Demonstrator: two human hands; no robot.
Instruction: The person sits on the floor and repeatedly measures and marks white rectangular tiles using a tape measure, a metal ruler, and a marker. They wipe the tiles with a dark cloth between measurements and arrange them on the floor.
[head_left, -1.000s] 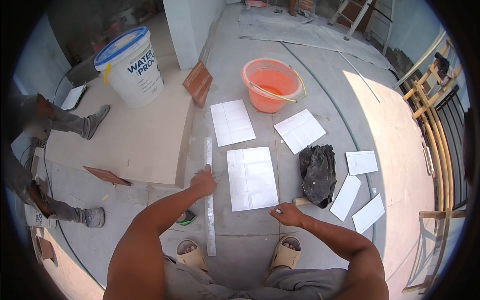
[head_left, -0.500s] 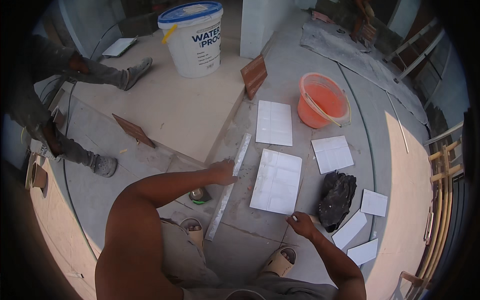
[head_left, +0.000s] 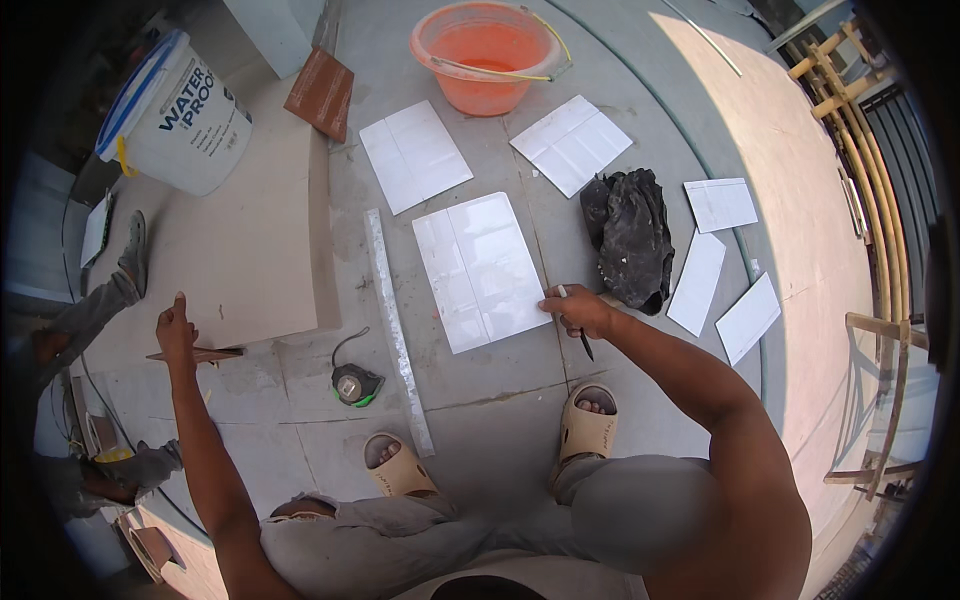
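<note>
The large glossy white rectangular tile [head_left: 482, 270] lies flat on the grey concrete floor [head_left: 500, 420], straight ahead of the person's feet. The right hand [head_left: 578, 310] rests at its lower right edge, fingers pinched around a thin dark pencil [head_left: 581, 338] whose tip points down toward the floor beside the tile. The left hand [head_left: 176, 326] is well apart, out to the left, thumb raised and fingers curled loosely over the end of a thin reddish-brown wooden strip [head_left: 196, 354] — whether it grips the strip I cannot tell.

This looks like the marking step: the pencil is ready, but the long silvery metal straightedge [head_left: 397, 328] lies just left of the tile and is not on it. A next move would probably call for setting that edge across the tile and holding it steady.

A black-and-green tape measure [head_left: 356, 384] sits near the straightedge's lower part. A crumpled black cloth [head_left: 632, 236] lies close to the tile's right side, with 3 smaller white tiles [head_left: 720, 262] beyond it — tight room there. 2 more white tiles [head_left: 414, 155] and an orange plastic basin [head_left: 488, 55] sit above. Open floor remains below the tile, toward the 2 beige sandals [head_left: 590, 425].
</note>
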